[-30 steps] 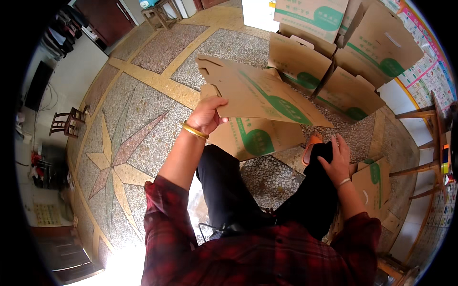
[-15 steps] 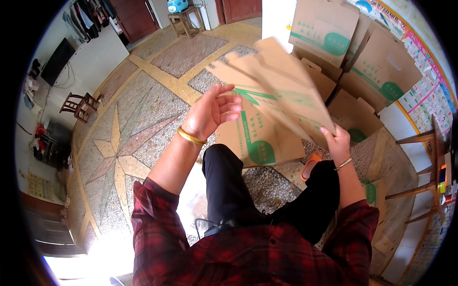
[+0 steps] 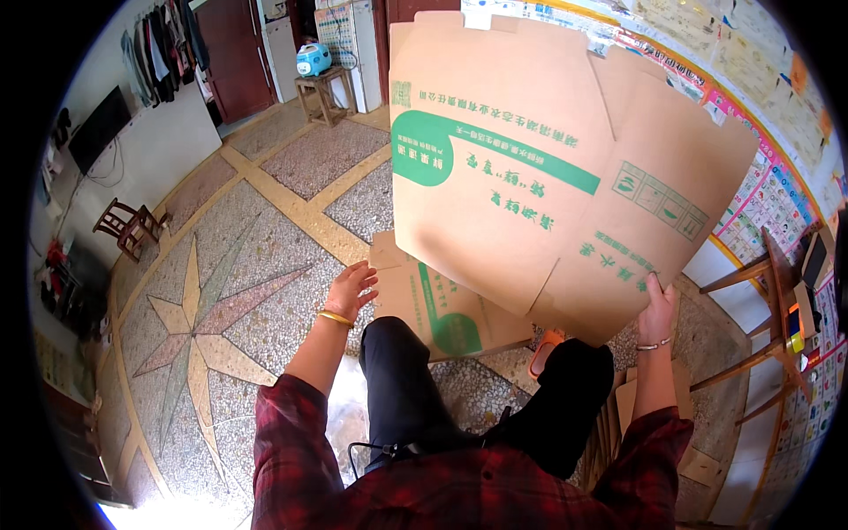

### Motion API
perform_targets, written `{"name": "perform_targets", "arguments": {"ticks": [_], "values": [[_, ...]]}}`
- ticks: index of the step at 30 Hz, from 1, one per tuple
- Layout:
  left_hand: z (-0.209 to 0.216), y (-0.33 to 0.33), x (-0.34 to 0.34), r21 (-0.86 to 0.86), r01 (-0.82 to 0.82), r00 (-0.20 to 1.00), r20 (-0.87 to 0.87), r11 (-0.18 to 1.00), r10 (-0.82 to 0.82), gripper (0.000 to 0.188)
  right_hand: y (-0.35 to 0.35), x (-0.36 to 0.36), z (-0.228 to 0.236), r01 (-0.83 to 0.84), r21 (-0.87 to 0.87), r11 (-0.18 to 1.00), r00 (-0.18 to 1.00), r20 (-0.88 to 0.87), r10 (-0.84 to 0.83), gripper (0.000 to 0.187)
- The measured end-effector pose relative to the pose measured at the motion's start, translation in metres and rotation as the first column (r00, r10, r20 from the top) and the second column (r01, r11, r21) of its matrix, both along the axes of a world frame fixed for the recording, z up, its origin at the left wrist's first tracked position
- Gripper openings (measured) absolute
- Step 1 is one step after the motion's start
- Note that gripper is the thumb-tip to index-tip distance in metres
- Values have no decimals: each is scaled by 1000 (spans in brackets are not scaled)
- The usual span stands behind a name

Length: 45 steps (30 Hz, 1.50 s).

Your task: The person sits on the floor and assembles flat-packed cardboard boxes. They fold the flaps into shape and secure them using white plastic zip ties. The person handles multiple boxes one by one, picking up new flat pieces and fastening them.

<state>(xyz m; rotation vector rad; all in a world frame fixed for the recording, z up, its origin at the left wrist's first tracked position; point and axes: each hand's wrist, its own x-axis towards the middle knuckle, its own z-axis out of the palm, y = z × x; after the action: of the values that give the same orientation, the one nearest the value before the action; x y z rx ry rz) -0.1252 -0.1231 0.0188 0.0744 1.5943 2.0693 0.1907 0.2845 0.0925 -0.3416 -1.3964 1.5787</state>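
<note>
Flattened cardboard box [image 3: 530,168] is held up at one o'clock, right hand [image 3: 658,309] pinching its lower edge to keep it raised, while left hand [image 3: 351,289] hovers spread wide, holding nothing, beside floor cartons [image 3: 437,305].

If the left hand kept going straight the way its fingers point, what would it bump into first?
Probably the flat carton lying on the floor: the open left hand points up and right toward its near edge, with nothing between. Depth is unclear, so it may pass just above it.
</note>
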Motion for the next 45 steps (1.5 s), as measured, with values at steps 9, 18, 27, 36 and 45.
{"name": "perform_targets", "arguments": {"ticks": [9,18,27,36,45], "values": [[-60,1,-2,74,2,994,113,997,-11,74,-36,0,14,-145,-231,962,979,-175,105,40],[-14,37,45,513,288,952,-61,808,-301,75,-45,-5,-20,-307,-368,878,937,-278,212,44],[33,49,58,590,52,996,28,806,-85,40,-51,-26,-69,-446,-480,756,884,-371,285,48],[117,75,113,415,61,874,-462,908,152,20,-82,-48,-103,-198,-244,949,800,520,300,70],[67,143,122,299,-117,970,-169,947,173,20,-209,-90,-34,-491,653,577,777,627,-48,96]]}}
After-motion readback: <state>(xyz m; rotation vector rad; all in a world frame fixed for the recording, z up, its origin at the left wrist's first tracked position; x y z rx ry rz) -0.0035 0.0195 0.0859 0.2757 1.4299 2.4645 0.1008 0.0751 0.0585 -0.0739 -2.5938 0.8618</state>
